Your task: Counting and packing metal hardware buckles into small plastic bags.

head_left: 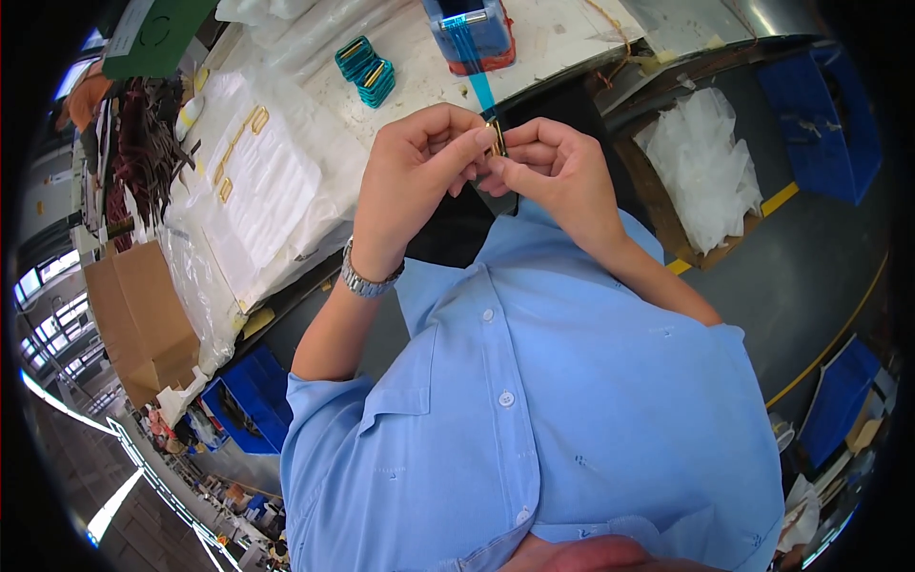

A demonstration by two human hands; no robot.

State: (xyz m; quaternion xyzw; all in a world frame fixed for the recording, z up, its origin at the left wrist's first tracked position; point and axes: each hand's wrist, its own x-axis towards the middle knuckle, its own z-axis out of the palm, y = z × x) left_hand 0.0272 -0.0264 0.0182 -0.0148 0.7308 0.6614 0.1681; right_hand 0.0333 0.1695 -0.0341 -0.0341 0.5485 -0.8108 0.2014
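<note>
My left hand [408, 176] and my right hand [570, 181] meet at the table's front edge, fingertips pinched around a small gold metal buckle [497, 139]. A strip of translucent blue film [483, 90] runs down from a blue tape dispenser [482, 43] to the buckle. Whether the strip is stuck to the buckle is hidden by my fingers. Left of the dispenser stand stacks of buckles [366, 74] with blue-green film on them. More gold buckles [239, 143] lie in a line on white sheeting [272, 186].
A box of crumpled clear plastic bags [703, 167] stands to the right, with a blue crate [822, 124] beyond it. A brown cardboard box [141, 319] and another blue crate [250, 400] are at the left. Dark red strips [143, 162] hang at the far left.
</note>
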